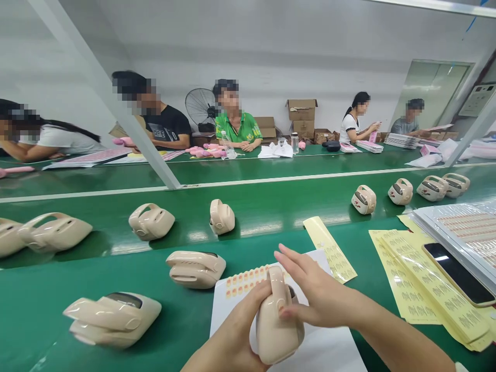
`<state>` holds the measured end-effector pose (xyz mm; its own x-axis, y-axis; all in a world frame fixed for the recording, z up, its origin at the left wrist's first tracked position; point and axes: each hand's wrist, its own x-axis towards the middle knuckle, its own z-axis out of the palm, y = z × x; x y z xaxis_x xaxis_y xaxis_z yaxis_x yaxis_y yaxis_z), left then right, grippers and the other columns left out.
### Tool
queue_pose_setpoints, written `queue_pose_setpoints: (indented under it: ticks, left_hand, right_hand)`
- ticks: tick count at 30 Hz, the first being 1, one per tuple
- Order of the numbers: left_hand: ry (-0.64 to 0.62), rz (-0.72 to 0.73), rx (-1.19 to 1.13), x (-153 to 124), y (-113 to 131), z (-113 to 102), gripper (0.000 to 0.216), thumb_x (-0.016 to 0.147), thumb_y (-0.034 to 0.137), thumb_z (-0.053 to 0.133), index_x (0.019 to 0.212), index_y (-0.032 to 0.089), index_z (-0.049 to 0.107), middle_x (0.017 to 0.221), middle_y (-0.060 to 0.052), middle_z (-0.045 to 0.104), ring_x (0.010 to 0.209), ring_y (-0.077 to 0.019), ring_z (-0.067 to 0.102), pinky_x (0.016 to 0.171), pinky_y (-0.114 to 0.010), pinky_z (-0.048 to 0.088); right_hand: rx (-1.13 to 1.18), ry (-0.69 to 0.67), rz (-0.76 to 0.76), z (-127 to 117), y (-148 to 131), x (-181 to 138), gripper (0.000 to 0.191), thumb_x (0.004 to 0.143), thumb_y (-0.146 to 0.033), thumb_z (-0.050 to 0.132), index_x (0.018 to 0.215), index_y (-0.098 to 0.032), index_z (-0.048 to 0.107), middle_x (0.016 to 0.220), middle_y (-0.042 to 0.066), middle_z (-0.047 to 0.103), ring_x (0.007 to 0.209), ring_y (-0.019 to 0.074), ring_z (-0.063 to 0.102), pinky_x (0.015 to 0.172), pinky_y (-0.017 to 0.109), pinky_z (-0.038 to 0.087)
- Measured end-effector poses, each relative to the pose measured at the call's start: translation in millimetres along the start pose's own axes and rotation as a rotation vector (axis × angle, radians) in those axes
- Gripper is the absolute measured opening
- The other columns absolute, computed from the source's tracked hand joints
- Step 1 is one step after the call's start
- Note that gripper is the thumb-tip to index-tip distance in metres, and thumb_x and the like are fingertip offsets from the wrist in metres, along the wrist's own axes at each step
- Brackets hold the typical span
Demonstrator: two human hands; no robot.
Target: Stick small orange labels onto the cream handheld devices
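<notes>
At far left, a person in a white top [67, 138] leaning low over work; nearer, along the green belt [290, 194], a glossy beige casing with raised handle [62, 230] overlapping another at the frame's edge, and below, on the near counter [31, 305], a casing with a dark window [116, 318]. Next, across the belt, a person in a black shirt [168, 126]; on the belt, one more handled casing [151, 223]; then a casing on its side [196, 269] on the counter, just beside a white sheet with small oval stickers [228, 305]. Above that sheet, held casing [277, 333] clasped from its left side in the curled left hand [244, 320], thumb up along its handle. At its right, right hand [312, 289] with fingers spread wide and gripping nothing, thumb against the handle's lower end. Farther right, a yellow label strip [329, 248], then four casings with red markings [363, 200] in a row on the belt; below them, yellow label sheets [411, 289] under a dark-screened phone [459, 274].
</notes>
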<state>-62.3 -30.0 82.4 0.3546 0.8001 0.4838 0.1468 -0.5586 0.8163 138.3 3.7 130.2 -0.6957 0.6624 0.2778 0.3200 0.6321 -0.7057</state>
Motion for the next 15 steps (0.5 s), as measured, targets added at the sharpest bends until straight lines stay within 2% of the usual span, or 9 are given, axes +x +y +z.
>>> queue_pose_setpoints:
  ticks: [1,3,5,8,11,13,15]
  left_hand:
    - [-0.004,-0.007,-0.036,1,2,1,0.093,0.033,0.006,0.077,0.121,0.03,0.057,0.113,-0.011,0.064,0.102,-0.0415,0.057,0.09,-0.059,0.038]
    - [0.005,-0.015,-0.125,4,6,2,0.087,0.034,0.006,0.076,0.116,0.03,0.061,0.111,-0.011,0.065,0.102,-0.0422,0.057,0.091,-0.06,0.036]
    - [0.011,-0.023,-0.193,6,9,3,0.083,0.035,0.006,0.076,0.114,0.03,0.063,0.111,-0.012,0.065,0.102,-0.0425,0.057,0.091,-0.059,0.037]
    - [-0.03,-0.022,-0.221,5,7,5,0.086,0.039,0.009,0.078,0.12,0.031,0.058,0.115,-0.012,0.064,0.106,-0.0419,0.056,0.091,-0.057,0.039]
    - [-0.093,-0.032,-0.198,1,3,9,0.089,0.044,0.016,0.079,0.127,0.029,0.051,0.122,-0.013,0.059,0.113,-0.0413,0.051,0.093,-0.055,0.038]
    - [-0.063,-0.084,-0.133,-4,-2,10,0.087,0.046,0.021,0.079,0.128,0.027,0.049,0.124,-0.014,0.058,0.114,-0.0396,0.051,0.094,-0.052,0.04]
    - [0.063,-0.132,0.036,-11,-10,3,0.076,0.052,0.025,0.077,0.124,0.027,0.051,0.12,-0.013,0.061,0.109,-0.0346,0.056,0.09,-0.045,0.045]
  right_hand:
    - [0.061,-0.03,0.011,0,4,6,0.077,0.072,-0.035,0.066,0.14,-0.024,0.031,0.141,0.012,0.039,0.126,0.0289,0.038,0.096,0.043,0.037]
    - [0.174,-0.097,0.033,2,11,17,0.079,0.066,-0.039,0.07,0.136,-0.024,0.038,0.135,0.012,0.045,0.125,0.0276,0.039,0.097,0.043,0.036]
    - [0.247,-0.116,0.075,5,19,25,0.069,0.068,-0.041,0.068,0.131,-0.022,0.045,0.124,0.011,0.053,0.119,0.0252,0.044,0.096,0.042,0.038]
    - [0.339,-0.154,0.074,6,30,30,0.053,0.074,-0.039,0.061,0.122,-0.02,0.053,0.118,0.01,0.058,0.113,0.0229,0.049,0.095,0.039,0.039]
    - [0.443,-0.258,0.054,6,43,34,0.033,0.078,-0.036,0.055,0.106,-0.019,0.062,0.103,0.005,0.065,0.094,0.0174,0.06,0.08,0.03,0.048]
    - [0.388,-0.264,0.136,2,50,37,0.023,0.081,-0.034,0.052,0.092,-0.018,0.065,0.084,0.002,0.068,0.074,0.0133,0.063,0.064,0.023,0.049]
    - [0.121,-0.167,0.283,-9,55,42,0.021,0.084,-0.033,0.05,0.081,-0.019,0.066,0.073,-0.001,0.067,0.062,0.0107,0.061,0.053,0.018,0.046]
